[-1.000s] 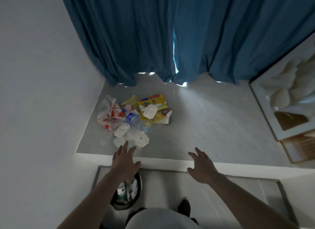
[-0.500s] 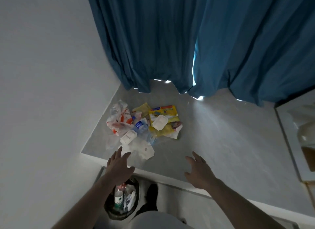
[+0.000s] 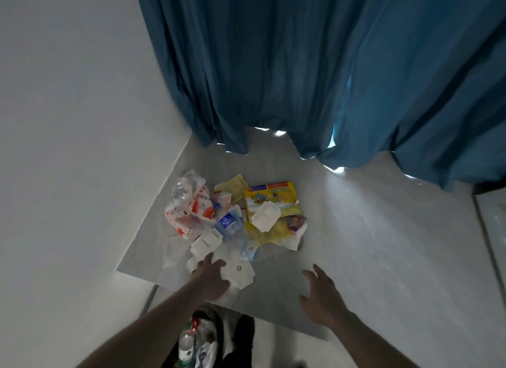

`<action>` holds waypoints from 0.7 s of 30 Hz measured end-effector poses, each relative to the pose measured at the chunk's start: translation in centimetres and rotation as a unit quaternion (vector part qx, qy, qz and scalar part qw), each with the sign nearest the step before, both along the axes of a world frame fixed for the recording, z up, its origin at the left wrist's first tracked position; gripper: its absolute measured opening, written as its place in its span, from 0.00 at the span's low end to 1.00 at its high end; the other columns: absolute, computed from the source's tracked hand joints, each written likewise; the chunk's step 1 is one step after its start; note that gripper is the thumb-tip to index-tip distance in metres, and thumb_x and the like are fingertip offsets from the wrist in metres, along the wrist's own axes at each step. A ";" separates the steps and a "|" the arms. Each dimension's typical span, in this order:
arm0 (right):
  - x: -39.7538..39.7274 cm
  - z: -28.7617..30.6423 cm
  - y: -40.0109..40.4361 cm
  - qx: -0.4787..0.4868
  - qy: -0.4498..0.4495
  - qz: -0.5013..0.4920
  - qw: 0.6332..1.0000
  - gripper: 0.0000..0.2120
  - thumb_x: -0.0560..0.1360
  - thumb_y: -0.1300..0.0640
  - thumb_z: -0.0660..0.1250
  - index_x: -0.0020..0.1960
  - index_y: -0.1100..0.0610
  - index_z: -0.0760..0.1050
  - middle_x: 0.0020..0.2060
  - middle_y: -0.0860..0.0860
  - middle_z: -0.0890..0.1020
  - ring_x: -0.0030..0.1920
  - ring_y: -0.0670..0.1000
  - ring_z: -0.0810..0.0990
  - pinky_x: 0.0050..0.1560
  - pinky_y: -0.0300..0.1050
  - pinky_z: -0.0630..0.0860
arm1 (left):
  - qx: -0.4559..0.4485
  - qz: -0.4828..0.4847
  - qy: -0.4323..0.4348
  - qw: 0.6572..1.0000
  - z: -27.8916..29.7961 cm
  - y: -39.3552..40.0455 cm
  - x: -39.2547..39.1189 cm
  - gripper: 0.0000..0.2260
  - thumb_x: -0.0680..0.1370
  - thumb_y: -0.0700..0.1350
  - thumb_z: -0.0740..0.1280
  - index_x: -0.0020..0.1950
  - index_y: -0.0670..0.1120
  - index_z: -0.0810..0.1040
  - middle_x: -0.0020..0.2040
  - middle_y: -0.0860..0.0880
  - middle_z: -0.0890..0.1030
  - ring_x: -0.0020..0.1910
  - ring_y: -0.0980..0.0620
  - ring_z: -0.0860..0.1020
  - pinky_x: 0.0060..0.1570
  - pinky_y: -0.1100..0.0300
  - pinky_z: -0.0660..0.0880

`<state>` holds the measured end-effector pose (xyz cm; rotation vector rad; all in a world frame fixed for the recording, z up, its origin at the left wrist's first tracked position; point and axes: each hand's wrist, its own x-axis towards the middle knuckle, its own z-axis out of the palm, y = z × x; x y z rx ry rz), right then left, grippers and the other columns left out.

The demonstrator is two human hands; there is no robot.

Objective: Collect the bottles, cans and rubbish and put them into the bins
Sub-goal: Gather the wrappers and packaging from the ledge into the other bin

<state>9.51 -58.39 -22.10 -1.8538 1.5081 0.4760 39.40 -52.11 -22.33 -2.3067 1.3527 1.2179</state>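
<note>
A heap of rubbish (image 3: 232, 219) was seen on the grey floor (image 3: 369, 244) in the corner, between the white wall (image 3: 82, 148) and the blue curtain (image 3: 301, 66). In it were a clear plastic bottle (image 3: 182, 192), a red-and-white plastic bag (image 3: 191, 214), a crushed bottle with a blue label (image 3: 227, 221), a yellow packet (image 3: 269, 200) and several white card pieces (image 3: 266, 213). The bin (image 3: 204, 340) was glimpsed at the bottom edge, close below the left arm, with a green-labelled bottle (image 3: 186, 347) already standing in it.

The left hand (image 3: 209, 276) was laid over the nearest flat white card (image 3: 236, 271), fingers spread and relaxed, nothing yet grasped; whether the card was actually touched could not be told. The right hand (image 3: 321, 292) was held above bare floor, well apart from the heap, its fingers loosely splayed and empty.

Several risks could be judged from this. A thin card lying flat on a smooth floor would likely be hard to lift by its edge, and could be pushed along instead of picked up. The heap was loosely stacked, so a pull on one piece might scatter the others, and the round bottles might be sent rolling under the curtain. The bin's mouth was mostly hidden, so a careless drop could miss it, and light scraps might be blown aside
</note>
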 end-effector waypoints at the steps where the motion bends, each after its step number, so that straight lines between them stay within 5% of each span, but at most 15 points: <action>1: 0.4 -0.5 -0.5 0.006 0.001 -0.006 1.000 0.34 0.79 0.46 0.65 0.81 0.48 0.56 0.82 0.49 0.49 0.80 0.57 0.55 0.75 0.55 0.65 | 0.008 0.000 0.002 1.000 -0.6 -0.7 0.2 0.27 0.78 0.54 0.64 0.78 0.58 0.65 0.83 0.49 0.51 0.79 0.41 0.57 0.73 0.48 0.65; 15: 8.2 -13.0 -9.4 -0.012 -0.052 -0.040 0.998 0.34 0.76 0.41 0.69 0.77 0.46 0.60 0.77 0.48 0.63 0.73 0.56 0.68 0.68 0.53 0.73 | 0.004 0.148 -0.005 0.989 -14.6 -5.8 2.8 0.44 0.70 0.54 0.74 0.80 0.52 0.54 0.81 0.47 0.49 0.77 0.39 0.58 0.71 0.44 0.69; 21: 13.8 -19.4 -9.9 -0.045 -0.081 0.010 0.996 0.43 0.70 0.37 0.73 0.78 0.47 0.58 0.76 0.48 0.63 0.75 0.55 0.63 0.68 0.55 0.73 | 0.008 0.113 -0.064 0.991 -20.8 -4.5 5.1 0.61 0.67 0.59 0.79 0.81 0.54 0.35 0.81 0.49 0.31 0.81 0.39 0.39 0.78 0.38 0.50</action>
